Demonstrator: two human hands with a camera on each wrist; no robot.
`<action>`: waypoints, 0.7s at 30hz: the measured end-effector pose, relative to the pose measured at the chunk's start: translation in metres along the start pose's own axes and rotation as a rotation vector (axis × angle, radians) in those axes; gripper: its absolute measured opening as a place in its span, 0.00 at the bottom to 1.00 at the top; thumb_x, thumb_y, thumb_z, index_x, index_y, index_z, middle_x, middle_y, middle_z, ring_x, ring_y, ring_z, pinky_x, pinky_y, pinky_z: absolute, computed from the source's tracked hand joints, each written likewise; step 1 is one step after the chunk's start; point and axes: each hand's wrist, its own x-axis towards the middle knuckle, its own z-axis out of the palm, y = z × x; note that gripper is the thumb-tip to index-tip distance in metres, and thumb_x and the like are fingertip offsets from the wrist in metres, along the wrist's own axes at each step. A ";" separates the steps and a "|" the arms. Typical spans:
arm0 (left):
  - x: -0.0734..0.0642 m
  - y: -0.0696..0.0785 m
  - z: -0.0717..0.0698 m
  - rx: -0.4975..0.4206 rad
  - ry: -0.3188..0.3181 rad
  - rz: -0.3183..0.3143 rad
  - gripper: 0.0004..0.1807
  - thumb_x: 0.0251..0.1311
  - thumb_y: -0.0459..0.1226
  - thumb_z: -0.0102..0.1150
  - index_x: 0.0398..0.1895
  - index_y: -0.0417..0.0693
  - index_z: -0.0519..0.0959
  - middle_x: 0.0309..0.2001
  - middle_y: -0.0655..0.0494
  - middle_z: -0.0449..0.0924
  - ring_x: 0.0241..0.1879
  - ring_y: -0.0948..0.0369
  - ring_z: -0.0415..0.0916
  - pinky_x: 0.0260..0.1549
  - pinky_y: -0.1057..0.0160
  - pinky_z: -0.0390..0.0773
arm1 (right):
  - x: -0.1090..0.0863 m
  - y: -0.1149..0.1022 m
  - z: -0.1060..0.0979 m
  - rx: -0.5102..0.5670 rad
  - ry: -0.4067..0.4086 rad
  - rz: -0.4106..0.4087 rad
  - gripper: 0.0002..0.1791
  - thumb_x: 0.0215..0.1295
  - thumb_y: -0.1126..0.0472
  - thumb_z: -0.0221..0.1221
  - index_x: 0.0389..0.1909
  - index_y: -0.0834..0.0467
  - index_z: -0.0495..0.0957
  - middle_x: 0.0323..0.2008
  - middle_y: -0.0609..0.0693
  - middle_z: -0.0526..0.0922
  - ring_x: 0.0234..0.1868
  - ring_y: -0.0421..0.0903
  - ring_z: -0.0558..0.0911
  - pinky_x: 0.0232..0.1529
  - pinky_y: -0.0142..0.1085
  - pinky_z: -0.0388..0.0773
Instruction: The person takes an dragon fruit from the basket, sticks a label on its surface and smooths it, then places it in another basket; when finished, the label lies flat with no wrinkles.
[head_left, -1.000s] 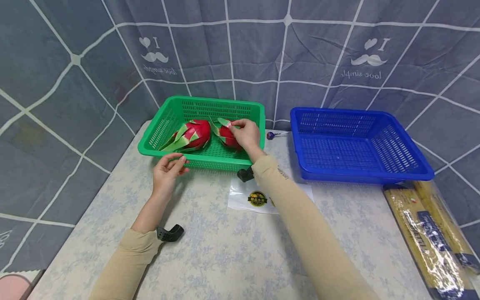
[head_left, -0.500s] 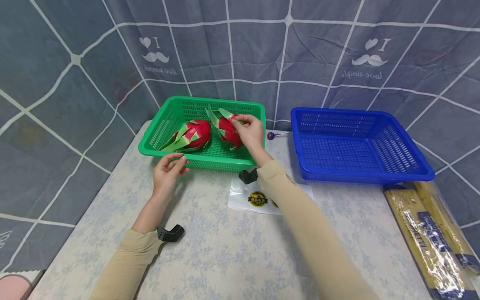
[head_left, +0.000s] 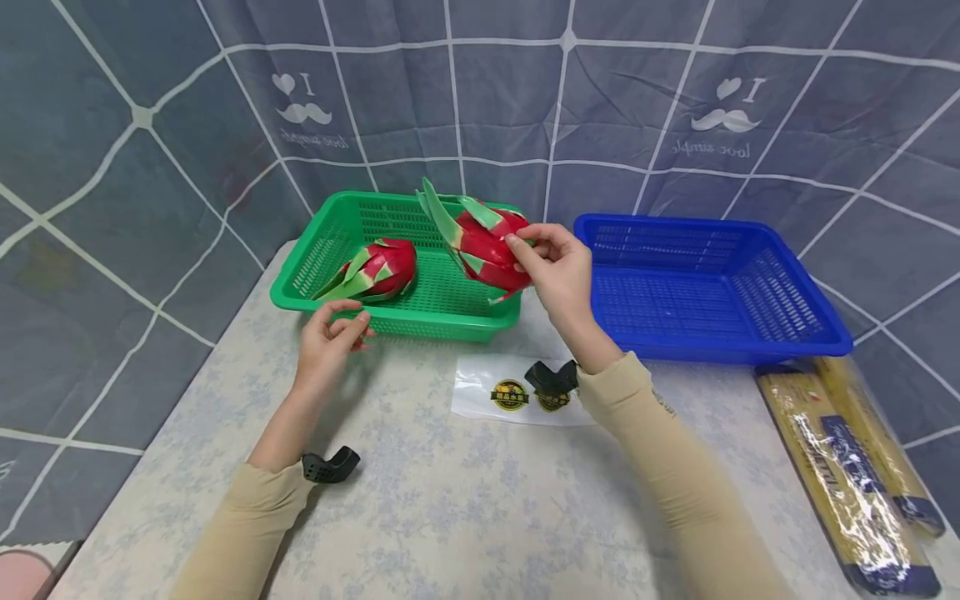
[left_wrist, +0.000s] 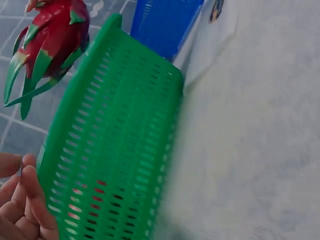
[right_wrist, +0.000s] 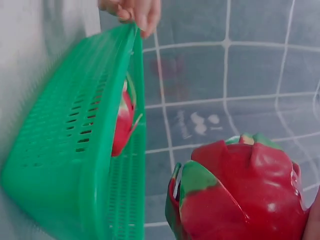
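In the head view, my right hand (head_left: 558,271) pinches a red dragon fruit (head_left: 487,246) with green leaf tips, raised above the right part of the green basket (head_left: 450,325). Its red body fills the lower right of the right wrist view. A second dragon fruit (head_left: 386,268) lies in the basket's left part, partly seen behind the rim in the right wrist view. My left hand (head_left: 330,337) stays at the basket's front rim, its fingers loosely bent, thumb and index close together with nothing visible between them. Whether it presses the rim, I cannot tell.
A blue basket (head_left: 712,346) stands to the right. In front lies a clear sheet (head_left: 472,396) with round black-and-yellow labels. Spaghetti packs (head_left: 832,475) lie at the right edge of the table (head_left: 450,508). A patterned curtain (head_left: 510,100) hangs behind.
My right hand has lifted the dragon fruit up out of the green basket's right side and moved it rightward. My left hand has stayed at the rim. The lollipop is now hidden from view.
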 end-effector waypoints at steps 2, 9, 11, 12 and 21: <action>-0.008 0.015 0.006 0.060 0.008 0.100 0.13 0.65 0.34 0.55 0.51 0.40 0.71 0.28 0.58 0.78 0.27 0.67 0.74 0.31 0.69 0.76 | -0.010 -0.005 -0.012 0.003 0.000 -0.009 0.08 0.55 0.69 0.65 0.33 0.69 0.79 0.16 0.45 0.76 0.17 0.37 0.76 0.19 0.29 0.77; -0.030 0.032 0.038 0.259 0.013 0.780 0.15 0.55 0.33 0.64 0.44 0.32 0.77 0.42 0.39 0.78 0.41 0.50 0.74 0.41 0.62 0.71 | -0.052 -0.013 -0.050 0.004 -0.002 -0.007 0.04 0.54 0.73 0.64 0.29 0.68 0.79 0.19 0.47 0.75 0.17 0.37 0.74 0.19 0.25 0.73; -0.032 0.026 0.048 0.308 -0.017 0.936 0.19 0.55 0.42 0.65 0.44 0.36 0.78 0.46 0.41 0.77 0.47 0.47 0.72 0.48 0.57 0.68 | -0.066 -0.012 -0.060 0.000 -0.025 -0.016 0.04 0.54 0.75 0.64 0.29 0.71 0.78 0.22 0.47 0.75 0.16 0.37 0.72 0.18 0.24 0.70; -0.033 0.022 0.053 0.332 -0.042 0.992 0.22 0.56 0.48 0.64 0.45 0.38 0.79 0.49 0.42 0.77 0.50 0.47 0.71 0.51 0.54 0.66 | -0.073 -0.012 -0.064 -0.007 -0.041 -0.018 0.05 0.54 0.75 0.64 0.30 0.73 0.77 0.23 0.48 0.75 0.16 0.38 0.71 0.18 0.24 0.68; -0.064 0.016 0.095 0.625 -0.331 1.173 0.43 0.38 0.57 0.73 0.60 0.51 0.72 0.64 0.43 0.64 0.65 0.45 0.58 0.61 0.37 0.53 | -0.132 -0.012 -0.093 -0.020 -0.198 0.100 0.09 0.55 0.68 0.66 0.29 0.68 0.76 0.27 0.49 0.75 0.19 0.37 0.68 0.20 0.26 0.70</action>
